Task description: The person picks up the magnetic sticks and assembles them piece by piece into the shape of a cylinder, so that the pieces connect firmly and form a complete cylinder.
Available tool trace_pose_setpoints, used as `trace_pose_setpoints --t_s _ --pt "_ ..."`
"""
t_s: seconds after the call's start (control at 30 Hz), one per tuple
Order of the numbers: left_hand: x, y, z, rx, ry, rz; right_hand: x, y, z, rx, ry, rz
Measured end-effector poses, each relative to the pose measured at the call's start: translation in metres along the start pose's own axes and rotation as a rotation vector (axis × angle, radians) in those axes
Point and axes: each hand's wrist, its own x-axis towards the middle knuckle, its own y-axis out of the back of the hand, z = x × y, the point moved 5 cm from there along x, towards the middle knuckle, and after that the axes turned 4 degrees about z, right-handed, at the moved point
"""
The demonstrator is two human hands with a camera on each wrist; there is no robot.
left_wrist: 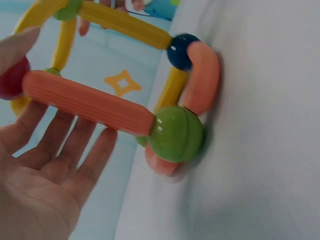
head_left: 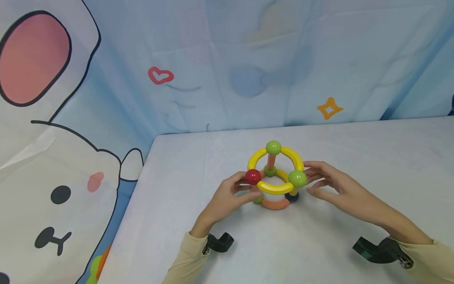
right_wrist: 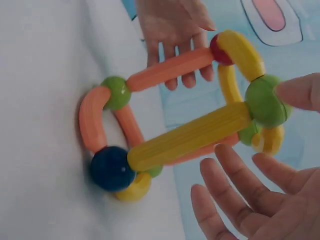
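A toy frame of rods and balls (head_left: 275,188) stands on the white table between both hands. Its upper ring joins yellow curved rods with a red ball (head_left: 253,176) and two green balls; the lower ring has orange and yellow curves, green balls and a dark blue ball (right_wrist: 112,169). My left hand (head_left: 227,195) is at the left side, with fairly straight fingers along an orange upright rod (left_wrist: 90,102) and the thumb by the red ball. At the right, my right hand (head_left: 331,183) has its thumb at a green ball (right_wrist: 267,100), fingers spread beside a yellow upright rod (right_wrist: 190,137).
The white table (head_left: 301,244) ends at a light blue printed curtain (head_left: 220,94) behind the toy. A large cartoon animal print (head_left: 71,157) fills the left side. Dark wrist mounts (head_left: 220,242) sit at both sleeves.
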Motion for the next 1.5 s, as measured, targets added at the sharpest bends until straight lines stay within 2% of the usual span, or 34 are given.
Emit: trace_pose_setpoints --t_s 0.1,0.2,0.4,1.0,1.3,1.5 --pt "0.000 0.002 0.000 -0.075 0.018 -0.023 0.000 -0.001 -0.002 0.050 -0.067 -0.022" --pt "0.002 0.003 0.001 -0.096 0.033 -0.017 0.002 -0.004 -0.006 0.057 -0.096 -0.006" --pt "0.003 0.002 0.001 -0.112 0.069 0.018 0.006 -0.007 -0.015 0.080 -0.067 0.039" --pt "0.005 0.002 0.003 -0.158 0.082 0.035 0.008 -0.008 -0.017 0.152 -0.061 0.017" --pt "0.003 0.002 0.001 -0.124 0.089 0.019 0.008 -0.010 -0.014 0.163 -0.052 0.005" --pt "0.002 0.001 -0.003 0.003 0.037 -0.023 0.005 -0.010 -0.007 0.157 -0.055 -0.007"
